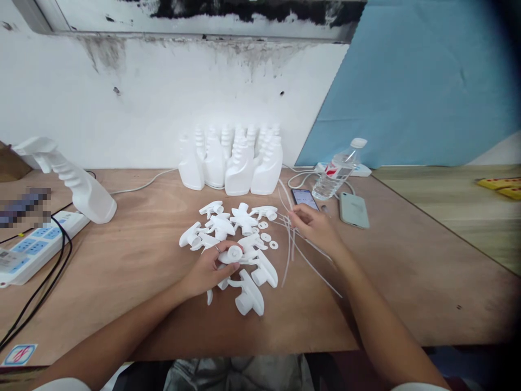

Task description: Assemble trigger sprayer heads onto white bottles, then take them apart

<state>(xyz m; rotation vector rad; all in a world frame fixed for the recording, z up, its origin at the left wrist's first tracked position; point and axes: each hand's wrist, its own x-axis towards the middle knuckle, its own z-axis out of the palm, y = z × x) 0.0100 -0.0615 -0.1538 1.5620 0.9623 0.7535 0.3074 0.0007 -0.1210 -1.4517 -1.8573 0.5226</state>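
My left hand (214,266) is closed around a white trigger spray head (235,253), whose round collar faces up toward me. Under and around it lies a pile of similar spray heads (250,293). To the right, my right hand (311,225) has thumb and fingers pinched together on a thin, clear-white plastic tube (285,194). More loose tubes (313,266) fan out below those fingers. Small white ring washers (266,237) lie between the pile and the tubes. Several white bottles without heads (238,168) stand together against the wall.
At left, an assembled spray bottle (83,190) stands beside a power strip (44,239) with black cables. A clear water bottle (336,174), a dark phone (304,199) and a pale green phone (354,210) are at back right. The table's front edge lies close to my lap.
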